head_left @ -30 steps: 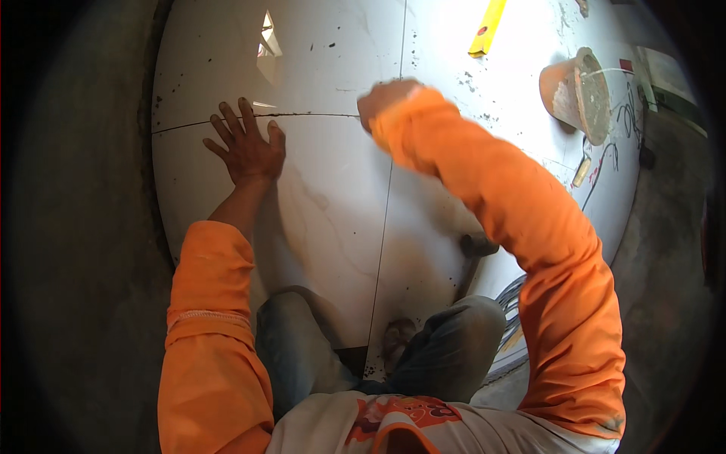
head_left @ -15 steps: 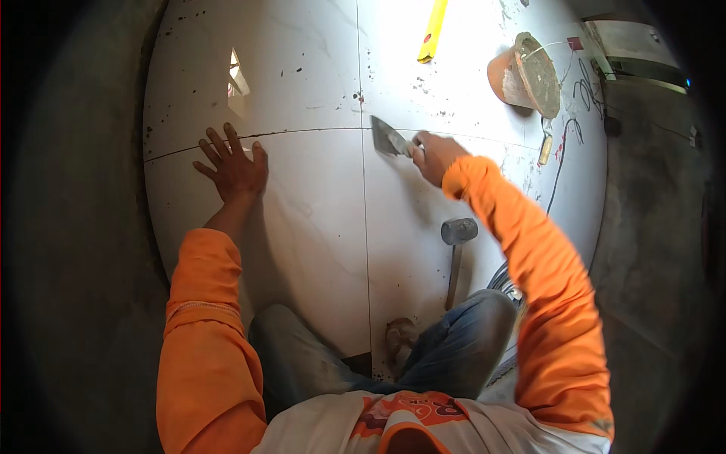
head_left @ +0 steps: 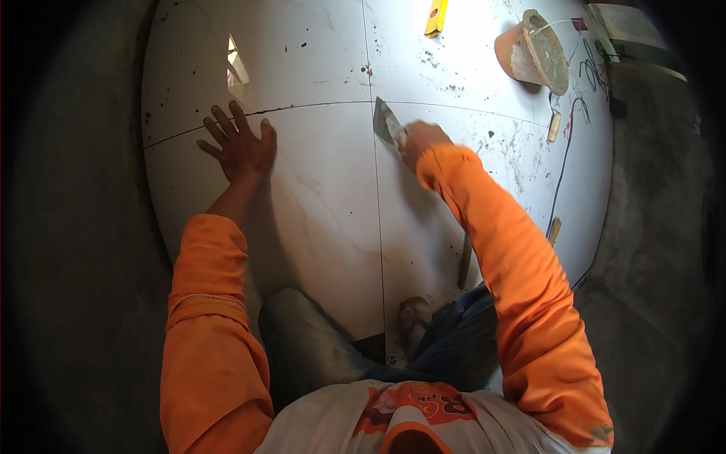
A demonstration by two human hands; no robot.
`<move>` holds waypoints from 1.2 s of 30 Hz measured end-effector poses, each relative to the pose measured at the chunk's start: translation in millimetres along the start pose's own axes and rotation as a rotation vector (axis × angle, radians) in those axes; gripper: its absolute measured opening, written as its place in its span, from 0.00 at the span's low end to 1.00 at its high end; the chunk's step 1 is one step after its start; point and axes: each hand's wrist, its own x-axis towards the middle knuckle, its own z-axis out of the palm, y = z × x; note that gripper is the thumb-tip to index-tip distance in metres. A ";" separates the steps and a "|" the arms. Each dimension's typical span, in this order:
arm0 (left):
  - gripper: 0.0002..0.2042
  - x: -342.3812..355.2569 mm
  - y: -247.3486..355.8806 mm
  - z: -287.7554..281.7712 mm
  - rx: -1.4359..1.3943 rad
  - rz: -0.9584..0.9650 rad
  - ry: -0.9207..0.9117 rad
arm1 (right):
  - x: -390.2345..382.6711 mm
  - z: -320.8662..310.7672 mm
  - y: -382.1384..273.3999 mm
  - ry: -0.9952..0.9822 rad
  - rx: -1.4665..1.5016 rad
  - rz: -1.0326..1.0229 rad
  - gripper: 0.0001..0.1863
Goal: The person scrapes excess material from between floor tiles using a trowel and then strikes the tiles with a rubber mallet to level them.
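My left hand [head_left: 246, 147] rests flat on a large white floor tile [head_left: 318, 204], fingers spread just short of the cross joint. In my right hand [head_left: 423, 144] is a pointed trowel [head_left: 386, 125], gripped by its handle. The trowel's blade lies beside the spot where two tile joints meet, its tip towards the far side. How firmly the blade touches the tile I cannot tell. Under my right forearm a mallet [head_left: 464, 263] lies on the tiles; its handle shows and its head is hidden.
At the far right a mortar-caked bucket [head_left: 522, 57] lies tilted, with a wooden-handled tool [head_left: 554, 127] beside it. A yellow spirit level [head_left: 435, 19] lies at the far edge. Black cable [head_left: 563, 166] runs down the right side, past another wooden handle [head_left: 555, 231]. Dark crumbs dot the tiles.
The trowel has swung so its tip points more away from me, close by the joint crossing. My right forearm now covers the mallet's head. The left hand stays flat; the whole view has shifted slightly.
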 end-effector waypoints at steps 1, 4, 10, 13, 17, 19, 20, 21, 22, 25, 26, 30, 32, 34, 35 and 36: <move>0.38 -0.2 -2.2 0.1 0.008 -0.001 -0.003 | 5.8 -12.5 -11.9 -0.070 -0.108 0.054 0.13; 0.38 1.4 -2.9 -1.0 -0.003 -0.008 0.005 | 15.8 -47.3 -18.5 -0.230 -0.619 -0.306 0.14; 0.38 3.2 -17.3 1.9 -0.016 -0.014 0.022 | 9.7 18.9 -21.4 0.145 -0.145 -0.019 0.10; 0.38 0.3 1.4 1.8 -0.034 0.019 0.014 | 69.5 -15.0 -6.6 -0.284 -0.752 -0.428 0.09; 0.38 1.5 -8.8 -0.5 -0.021 -0.018 -0.028 | 38.9 -20.8 -32.8 -0.242 -0.559 -0.338 0.13; 0.38 4.3 -8.5 -2.6 -0.019 -0.032 -0.038 | 14.3 -0.8 -38.2 -0.010 -0.136 0.008 0.15; 0.38 4.4 1.1 -1.3 -0.017 -0.016 -0.037 | 23.2 -10.4 -33.8 -0.009 -0.145 0.026 0.15; 0.38 3.7 3.7 -0.4 -0.002 0.000 -0.036 | 38.6 -23.1 -34.5 -0.295 -0.650 -0.334 0.14; 0.38 1.2 5.2 0.2 -0.007 0.008 -0.042 | 46.2 -29.9 -31.5 -0.586 -1.143 -0.705 0.13; 0.38 5.1 -1.0 -2.0 -0.043 -0.010 -0.014 | 40.4 15.7 -23.4 -0.118 -0.385 -0.250 0.11; 0.38 4.7 -2.4 -1.3 -0.032 -0.007 -0.013 | 41.3 18.5 -14.9 -0.091 -0.422 -0.326 0.10; 0.38 1.2 -0.2 -5.8 0.001 -0.027 -0.085 | -1.1 -3.8 -41.4 -0.032 -0.076 0.035 0.15; 0.38 4.1 4.1 -5.9 -0.011 -0.024 -0.080 | 6.8 -5.9 -26.2 -0.162 -0.297 -0.097 0.16; 0.38 6.0 5.0 -5.3 -0.038 -0.024 -0.058 | 1.2 20.2 -39.1 -0.051 -0.044 0.072 0.13; 0.38 6.8 0.1 -5.9 -0.021 -0.033 -0.067 | -1.4 5.7 -34.0 -0.028 -0.007 -0.027 0.12; 0.38 2.3 -1.8 -5.0 -0.005 -0.039 -0.090 | -3.4 -4.3 -14.6 -0.016 0.027 -0.120 0.12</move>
